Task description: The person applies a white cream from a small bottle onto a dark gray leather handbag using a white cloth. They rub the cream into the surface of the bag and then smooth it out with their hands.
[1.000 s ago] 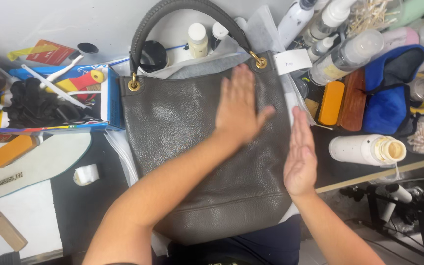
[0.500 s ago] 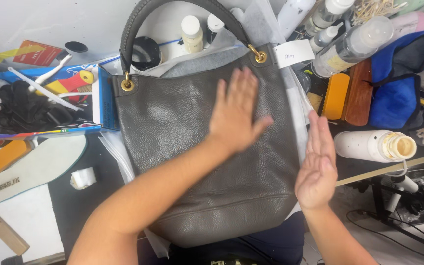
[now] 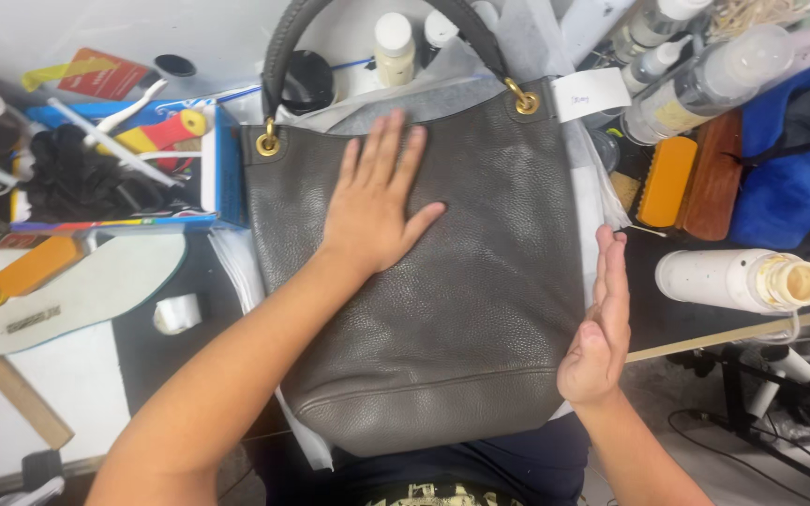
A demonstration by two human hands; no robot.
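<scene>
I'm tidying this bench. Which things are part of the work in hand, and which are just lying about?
In hand:
grey bag
left hand, flat on the bag
right hand, at the bag's edge

Lying about:
white insole
orange brush
white bottle on its side
blue box

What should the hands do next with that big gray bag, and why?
Probably slide the flat left hand down the pebbled gray leather bag to smooth it. The palm already presses its upper part, while the right hand stands edge-on against the bag's right side, steadying it.
</scene>
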